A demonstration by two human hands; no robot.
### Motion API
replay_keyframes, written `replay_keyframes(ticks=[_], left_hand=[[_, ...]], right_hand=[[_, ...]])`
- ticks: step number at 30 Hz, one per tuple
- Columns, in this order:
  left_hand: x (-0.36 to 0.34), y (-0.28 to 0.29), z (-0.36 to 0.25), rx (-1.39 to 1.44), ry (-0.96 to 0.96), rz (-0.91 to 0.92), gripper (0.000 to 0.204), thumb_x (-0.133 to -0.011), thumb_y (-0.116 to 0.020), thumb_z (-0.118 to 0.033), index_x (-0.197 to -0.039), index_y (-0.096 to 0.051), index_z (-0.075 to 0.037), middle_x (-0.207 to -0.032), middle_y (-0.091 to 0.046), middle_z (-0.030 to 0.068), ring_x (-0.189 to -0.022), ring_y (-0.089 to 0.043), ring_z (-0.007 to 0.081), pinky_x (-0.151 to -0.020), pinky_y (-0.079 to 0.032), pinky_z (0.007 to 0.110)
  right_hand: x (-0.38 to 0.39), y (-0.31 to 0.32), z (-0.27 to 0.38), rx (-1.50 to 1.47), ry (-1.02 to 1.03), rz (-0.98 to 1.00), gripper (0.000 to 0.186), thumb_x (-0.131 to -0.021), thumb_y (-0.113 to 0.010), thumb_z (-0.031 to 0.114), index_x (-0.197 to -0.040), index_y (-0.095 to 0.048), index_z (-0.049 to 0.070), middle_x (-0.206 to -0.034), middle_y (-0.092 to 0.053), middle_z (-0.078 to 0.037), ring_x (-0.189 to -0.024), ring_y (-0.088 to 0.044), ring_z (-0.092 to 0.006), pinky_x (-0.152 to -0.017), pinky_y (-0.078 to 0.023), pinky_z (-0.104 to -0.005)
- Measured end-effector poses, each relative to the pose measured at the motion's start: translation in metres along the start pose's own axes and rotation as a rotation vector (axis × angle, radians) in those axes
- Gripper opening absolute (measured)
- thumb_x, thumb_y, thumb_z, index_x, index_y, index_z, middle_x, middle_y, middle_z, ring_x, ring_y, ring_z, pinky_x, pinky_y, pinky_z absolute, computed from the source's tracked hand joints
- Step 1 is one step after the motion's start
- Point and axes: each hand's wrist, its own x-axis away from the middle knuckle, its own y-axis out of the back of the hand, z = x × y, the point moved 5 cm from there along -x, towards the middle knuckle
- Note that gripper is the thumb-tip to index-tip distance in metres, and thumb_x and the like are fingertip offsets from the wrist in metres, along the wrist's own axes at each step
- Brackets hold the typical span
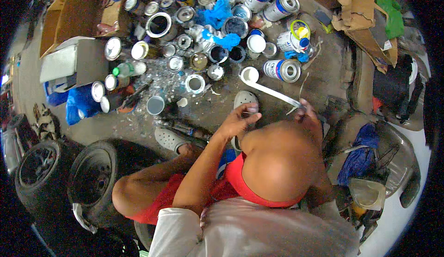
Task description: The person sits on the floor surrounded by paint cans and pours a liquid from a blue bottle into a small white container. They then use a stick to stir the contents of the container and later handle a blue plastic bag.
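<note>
My right hand [306,111] grips a long white strip [275,94] beside my raised right knee. The strip's far end meets a small cup of white liquid [249,74]; whether they are joined, I cannot tell. My left hand [245,117] hangs over my shin, left of that knee, its thumb and fingers apart with nothing clear between them. A grey clog [243,98] shows just behind it. A labelled metal can [280,70] lies just right of the cup.
Several paint cans [158,25] and blue rags [215,14] crowd the stained floor [212,104] ahead. Cardboard boxes [85,65] stand at the left, above two tyres [95,174]. Torn cardboard [360,12] and a grey moulded piece with blue cloth [358,155] are at the right.
</note>
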Motion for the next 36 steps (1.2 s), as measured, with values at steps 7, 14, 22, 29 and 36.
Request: replay_keyframes(ticks=[7,14,22,29,36], left_hand=[[0.061,0.002,-0.077,0.474,-0.261,-0.035,0.067,-0.104,-0.052,-0.063,-0.151,-0.054,-0.014,-0.144,-0.061,0.0074,-0.132,-0.052,0.0201,-0.118,-0.033,0.042],[0.083,0.079,-0.083,0.715,-0.352,-0.334,0.039,-0.111,-0.049,-0.042,-0.133,-0.064,-0.013,-0.133,-0.068,0.0036,-0.126,-0.057,0.0205,-0.107,-0.04,0.041],[0.193,0.149,-0.108,0.22,-0.147,-0.56,0.032,-0.11,-0.056,-0.031,-0.123,-0.068,-0.004,-0.103,-0.072,0.0072,-0.086,-0.066,0.016,-0.08,-0.049,0.03],[0.263,0.162,-0.108,0.149,0.003,-0.557,0.035,-0.113,-0.049,-0.029,-0.121,-0.067,-0.001,-0.084,-0.069,0.0071,-0.073,-0.061,0.014,-0.074,-0.048,0.028],[0.237,0.162,-0.108,0.08,0.035,-0.523,0.037,-0.112,-0.051,-0.033,-0.12,-0.07,-0.002,-0.083,-0.069,0.0047,-0.074,-0.061,0.0124,-0.074,-0.048,0.026]], right_hand=[[-0.011,-0.17,0.005,0.55,0.395,0.685,0.031,-0.107,-0.061,0.021,-0.129,-0.07,0.0,-0.116,-0.075,-0.011,-0.104,-0.069,-0.0157,-0.093,-0.055,-0.0329],[0.018,-0.244,-0.011,0.863,0.959,1.131,0.053,-0.091,-0.076,0.011,-0.143,-0.062,0.006,-0.133,-0.067,-0.018,-0.124,-0.065,-0.0357,-0.105,-0.052,-0.0424],[-0.134,-0.184,-0.01,1.399,0.866,0.078,0.079,-0.082,-0.084,0.019,-0.147,-0.043,0.006,-0.143,-0.048,-0.025,-0.13,-0.053,-0.0462,-0.106,-0.049,-0.0505],[-0.199,-0.21,-0.016,1.539,0.767,-0.211,0.099,-0.077,-0.09,0.039,-0.152,-0.035,0.005,-0.148,-0.046,-0.029,-0.136,-0.047,-0.0481,-0.112,-0.039,-0.0594],[-0.23,-0.204,-0.011,1.603,0.505,-0.358,0.103,-0.074,-0.089,0.045,-0.151,-0.035,0.004,-0.143,-0.051,-0.032,-0.138,-0.045,-0.0486,-0.114,-0.034,-0.0603]])
